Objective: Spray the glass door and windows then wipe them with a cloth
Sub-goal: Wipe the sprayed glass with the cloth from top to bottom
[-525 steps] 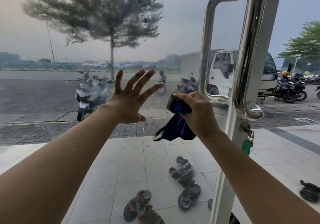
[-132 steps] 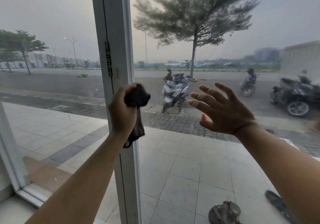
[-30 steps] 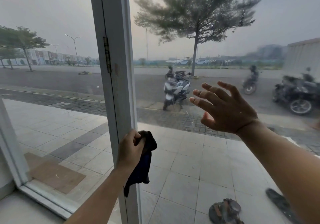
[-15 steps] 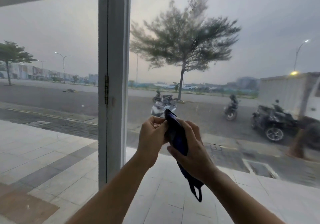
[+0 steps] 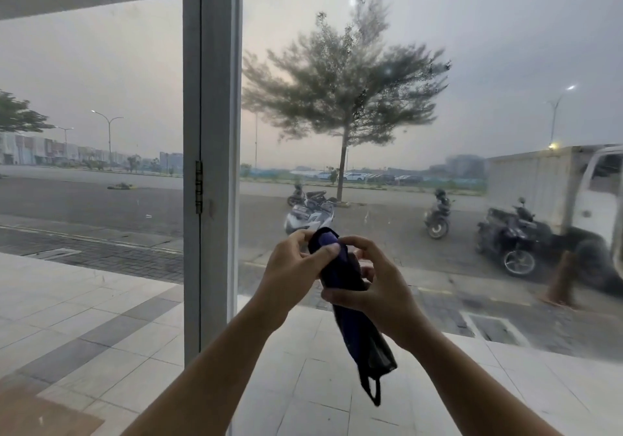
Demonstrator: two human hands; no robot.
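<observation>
Glass door [image 5: 472, 47]: large flat pane filling the right side, smooth, hazy, with fine specks and faint streaks near the top right; its right and lower edges are cut off.
Window [image 5: 94, 81]: flat pane on the left, with the same grey haze; its left edge is out of view.
Frame post [image 5: 215, 98]: tall, white, square-edged upright between the two panes, matte.
Tiled floor [image 5: 84, 307]: pale square tiles with darker bands, seen outside through the glass.
Tree [image 5: 340, 91]: far beyond the door, thin trunk, feathery crown smeared by blur.
Truck [image 5: 556, 189]: white, boxy, far right; the cab is cut off at the edge.
Motorcycles [image 5: 512, 240]: dark, parked shapes near the truck, detail lost to blur.
Right hand [image 5: 381, 287]: its grip curls round the cloth's middle, thumb across the near side.
Left hand [image 5: 293, 267]: its grip pinches the cloth's upper end between thumb and fingers.
Cloth [image 5: 354, 327]: soft, dark blue, bunched into a long narrow roll, held up in front of the lower glass door, right of the frame post; a thin loop dangles from its lower end. Whether it touches the glass cannot be told.
Hinge [image 5: 199, 187]: small metal barrel on the post's left edge.
</observation>
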